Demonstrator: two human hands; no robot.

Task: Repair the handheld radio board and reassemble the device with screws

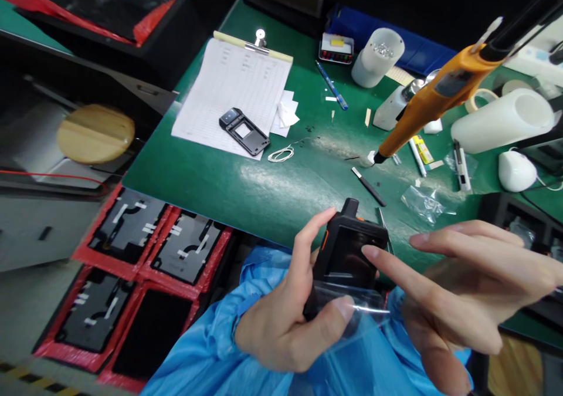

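Note:
My left hand (290, 320) is wrapped round a black handheld device (347, 249) with a stubby antenna, a dark screen and an orange side button. It looks like a handheld radio or GPS unit. A clear plastic film (373, 311) hangs over its lower part, under my left thumb. My right hand (461, 290) has its fingers stretched out, and the index fingertip rests on or just over the screen. Beyond the device lies a black tool with a light flat tip (368, 186). An orange electric screwdriver (433, 102) hangs at the upper right, tip down.
On the green table (211, 176), a clipboard with papers (237, 73) carries a black device housing (245, 131). A white cup of screws (377, 58), a blue pen (332, 85) and a crumpled clear bag (426, 204) lie around. Red-lined trays (136, 273) stand at lower left.

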